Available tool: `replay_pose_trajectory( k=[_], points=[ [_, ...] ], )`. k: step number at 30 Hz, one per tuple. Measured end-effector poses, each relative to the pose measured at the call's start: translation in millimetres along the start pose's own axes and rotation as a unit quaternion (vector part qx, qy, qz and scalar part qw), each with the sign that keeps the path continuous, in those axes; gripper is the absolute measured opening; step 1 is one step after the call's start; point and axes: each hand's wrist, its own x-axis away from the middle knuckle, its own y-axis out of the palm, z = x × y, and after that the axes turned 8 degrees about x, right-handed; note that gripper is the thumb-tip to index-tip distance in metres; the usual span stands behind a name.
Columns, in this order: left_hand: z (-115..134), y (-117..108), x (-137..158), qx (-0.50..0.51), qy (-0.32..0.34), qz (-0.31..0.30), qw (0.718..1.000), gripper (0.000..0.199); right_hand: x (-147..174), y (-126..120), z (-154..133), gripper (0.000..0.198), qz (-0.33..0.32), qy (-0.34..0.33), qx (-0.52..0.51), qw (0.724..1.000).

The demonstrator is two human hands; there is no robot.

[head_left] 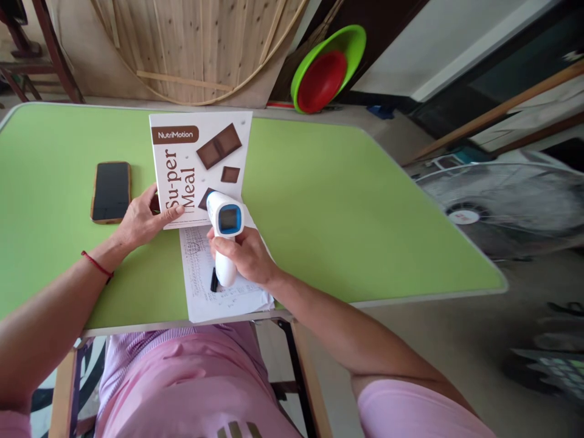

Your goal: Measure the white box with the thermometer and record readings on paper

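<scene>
My left hand (pixel 145 214) grips the lower left corner of a white NutriMotion box (pixel 182 176), thumb on its printed front, which carries pictures of chocolate pieces. Wrapped round the handle of a white infrared thermometer (pixel 225 267) is my right hand (pixel 246 252). The thermometer's blue-rimmed grey screen faces me, and its head overlaps the box's lower right part. Beneath it, sheets of paper with writing (pixel 205 307) lie near the table's front edge. A small black object (pixel 214 280), perhaps a pen cap, rests on them, partly beside the thermometer's handle.
A phone in a brown case (pixel 111 191) lies left of the box on the green table (pixel 365 231). Beyond the far edge are green and red basins (pixel 322 79) and a round wooden board (pixel 191 42). A fan (pixel 493 207) stands to the right.
</scene>
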Motion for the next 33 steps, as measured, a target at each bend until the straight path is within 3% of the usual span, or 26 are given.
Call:
replay_pose_trajectory(
  k=[6,10,21,33],
  points=[
    [1,-1,0,0.022,-0.01,0.005,1.0,0.056,-1,1,-2,0.039,-0.028,0.01,-0.016,0.999],
    [0,-2,0,0.047,-0.025,0.008,0.999,0.055,-1,1,-3,0.037,-0.014,-0.009,-0.021,1.0],
    [-11,-1,-2,0.037,-0.07,0.031,0.996,0.062,2,-16,-19,0.028,0.182,-0.072,0.061,0.979],
    [-12,-1,0,0.098,-0.065,0.044,0.992,0.06,-1,-28,-19,0.029,0.259,-0.086,0.109,0.956]
  ],
)
